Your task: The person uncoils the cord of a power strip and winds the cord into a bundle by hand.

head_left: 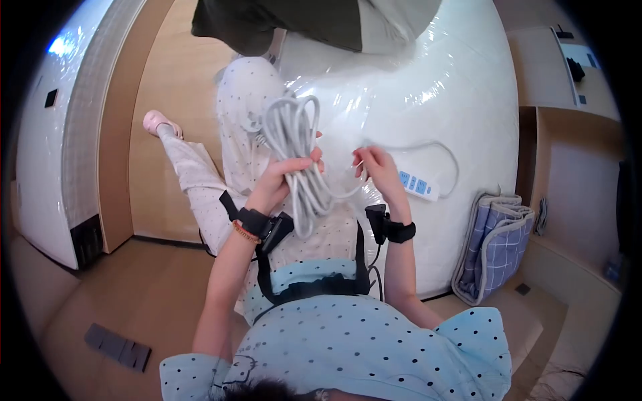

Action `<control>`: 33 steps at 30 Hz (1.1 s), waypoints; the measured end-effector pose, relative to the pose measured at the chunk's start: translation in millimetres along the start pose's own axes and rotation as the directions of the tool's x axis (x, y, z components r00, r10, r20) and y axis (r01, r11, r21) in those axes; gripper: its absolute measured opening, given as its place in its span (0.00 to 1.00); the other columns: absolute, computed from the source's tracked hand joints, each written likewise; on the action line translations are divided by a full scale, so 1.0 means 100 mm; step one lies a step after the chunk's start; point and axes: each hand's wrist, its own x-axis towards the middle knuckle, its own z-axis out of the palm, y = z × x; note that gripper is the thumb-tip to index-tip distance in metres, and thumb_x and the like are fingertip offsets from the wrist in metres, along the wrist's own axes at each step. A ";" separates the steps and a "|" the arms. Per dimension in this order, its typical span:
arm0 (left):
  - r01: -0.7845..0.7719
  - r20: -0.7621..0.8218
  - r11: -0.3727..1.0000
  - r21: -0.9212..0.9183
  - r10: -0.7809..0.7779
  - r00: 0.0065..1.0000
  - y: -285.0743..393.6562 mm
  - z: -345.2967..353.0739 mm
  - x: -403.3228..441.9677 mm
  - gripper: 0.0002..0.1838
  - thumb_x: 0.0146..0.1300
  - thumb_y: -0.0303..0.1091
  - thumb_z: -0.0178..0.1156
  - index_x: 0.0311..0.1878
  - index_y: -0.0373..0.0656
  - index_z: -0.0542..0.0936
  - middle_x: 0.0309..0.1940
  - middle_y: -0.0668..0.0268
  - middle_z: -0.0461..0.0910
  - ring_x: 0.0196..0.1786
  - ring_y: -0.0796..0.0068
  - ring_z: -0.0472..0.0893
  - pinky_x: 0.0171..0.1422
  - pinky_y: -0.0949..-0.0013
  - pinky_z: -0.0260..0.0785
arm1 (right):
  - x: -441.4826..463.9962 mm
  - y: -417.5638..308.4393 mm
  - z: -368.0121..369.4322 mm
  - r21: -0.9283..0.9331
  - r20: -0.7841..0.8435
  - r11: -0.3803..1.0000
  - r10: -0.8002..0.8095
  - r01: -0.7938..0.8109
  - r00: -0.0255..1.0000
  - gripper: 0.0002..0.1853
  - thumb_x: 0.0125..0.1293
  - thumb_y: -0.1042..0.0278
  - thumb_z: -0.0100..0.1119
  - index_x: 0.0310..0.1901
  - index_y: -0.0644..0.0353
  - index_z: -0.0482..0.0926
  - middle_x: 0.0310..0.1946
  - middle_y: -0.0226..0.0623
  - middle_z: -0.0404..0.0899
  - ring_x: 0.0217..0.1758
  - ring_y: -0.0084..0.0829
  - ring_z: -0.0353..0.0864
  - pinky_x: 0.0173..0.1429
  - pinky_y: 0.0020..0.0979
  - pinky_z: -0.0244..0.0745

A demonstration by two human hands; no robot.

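Observation:
A bundle of looped white cable point(294, 134) is in my left hand point(284, 175), whose fingers wrap round its middle above my lap. To the right, my right hand point(378, 167) pinches a single stretch of the same cable. From there the cable curves over the plastic-covered white mattress point(428, 87) to a white power strip point(418, 186) with blue sockets. The strip lies just right of my right hand. Both wrists wear black straps with small black devices.
A folded blue checked mat point(493, 247) stands at the mattress's right edge. Another person's dark-clothed part point(301, 23) is at the top. A grey flat object point(118, 346) lies on the floor at lower left. Wooden shelving point(575, 174) stands at right.

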 end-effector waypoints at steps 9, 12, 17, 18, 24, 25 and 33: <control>0.078 -0.086 0.974 0.214 -0.060 0.994 -0.03 0.02 0.06 0.28 0.52 0.24 0.60 0.59 0.34 0.66 0.42 0.61 0.78 0.46 0.68 0.79 0.52 0.69 0.72 | -0.35 -0.43 0.15 -0.213 0.103 0.761 -0.606 0.612 0.789 0.13 0.63 0.76 0.51 0.48 0.63 0.78 0.52 0.40 0.71 0.58 0.32 0.68 0.57 0.28 0.64; 0.113 -0.087 0.969 0.218 -0.096 0.992 -0.07 0.05 0.00 0.31 0.52 0.25 0.60 0.61 0.34 0.65 0.50 0.56 0.76 0.51 0.67 0.77 0.56 0.67 0.70 | -0.39 -0.34 0.36 -0.075 0.099 0.842 -0.527 0.535 0.844 0.17 0.60 0.75 0.54 0.52 0.59 0.79 0.63 0.40 0.61 0.65 0.37 0.60 0.62 0.35 0.60; 0.173 0.049 0.984 -0.033 -0.171 0.984 -0.24 -0.09 0.05 0.34 0.53 0.30 0.57 0.65 0.34 0.60 0.57 0.50 0.71 0.57 0.61 0.74 0.64 0.64 0.64 | -0.37 -0.16 0.47 -0.152 0.080 0.827 -0.535 0.541 0.841 0.26 0.59 0.75 0.52 0.61 0.61 0.68 0.68 0.45 0.49 0.66 0.40 0.57 0.64 0.34 0.57; 0.190 0.047 0.976 -0.108 -0.186 0.981 -0.26 -0.10 0.03 0.34 0.53 0.30 0.57 0.65 0.33 0.60 0.57 0.49 0.71 0.57 0.60 0.73 0.65 0.64 0.64 | -0.40 -0.21 0.51 -0.191 0.085 0.818 -0.537 0.543 0.839 0.28 0.59 0.75 0.52 0.64 0.62 0.65 0.68 0.46 0.48 0.65 0.40 0.57 0.65 0.33 0.56; 0.165 -0.034 0.986 -0.031 -0.166 0.985 -0.21 -0.01 0.02 0.31 0.55 0.28 0.56 0.63 0.34 0.64 0.57 0.52 0.71 0.59 0.63 0.72 0.65 0.65 0.62 | -0.46 -0.23 0.55 -0.336 0.118 0.765 -0.544 0.549 0.831 0.40 0.61 0.71 0.51 0.70 0.64 0.40 0.72 0.55 0.33 0.62 0.51 0.62 0.60 0.39 0.63; 0.161 -0.033 0.986 -0.035 -0.162 0.986 -0.19 0.06 -0.01 0.29 0.55 0.27 0.57 0.62 0.35 0.65 0.57 0.54 0.71 0.59 0.66 0.72 0.65 0.66 0.62 | -0.50 -0.26 0.55 -0.313 0.105 0.787 -0.527 0.531 0.843 0.41 0.61 0.70 0.51 0.70 0.65 0.39 0.71 0.56 0.34 0.61 0.52 0.65 0.59 0.39 0.66; 0.122 0.121 0.992 -0.033 -0.117 0.986 -0.21 0.12 0.07 0.41 0.50 0.33 0.59 0.68 0.37 0.54 0.62 0.50 0.65 0.62 0.63 0.68 0.69 0.65 0.57 | -0.86 -0.53 0.42 -0.624 0.132 0.747 -0.189 0.230 0.973 0.45 0.62 0.53 0.53 0.69 0.70 0.39 0.52 0.58 0.70 0.33 0.49 0.80 0.32 0.39 0.74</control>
